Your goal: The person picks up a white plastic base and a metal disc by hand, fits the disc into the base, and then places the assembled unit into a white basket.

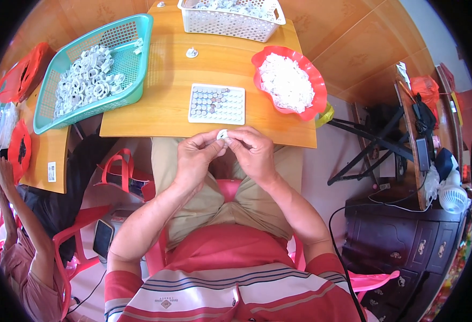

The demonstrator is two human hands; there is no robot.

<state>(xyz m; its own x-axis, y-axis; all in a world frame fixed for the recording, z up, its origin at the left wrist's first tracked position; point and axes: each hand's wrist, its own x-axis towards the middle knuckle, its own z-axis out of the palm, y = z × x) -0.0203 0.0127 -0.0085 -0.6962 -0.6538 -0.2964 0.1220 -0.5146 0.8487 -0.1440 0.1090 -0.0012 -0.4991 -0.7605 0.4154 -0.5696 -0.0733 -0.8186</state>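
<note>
Over the table's near edge, my left hand [196, 156] and my right hand [256, 155] come together on one small round white plastic part [222, 133]. Thumbs and fingertips of both pinch it, covering much of its rim. Just beyond them on the wooden table [150, 112] lies a white tray [231, 114] with rows of round wells. Small silvery round pieces [204, 101] fill many wells, mostly on its left side. A loose white part [192, 52] rests farther back.
A teal basket [144, 64] of whitish plastic parts stands left. At right is a scalloped red bowl [320, 91] of small white pieces; a white basket [230, 26] of parts stands behind. Another person's arm [29, 214] shows left. A black folding frame [364, 145] stands right.
</note>
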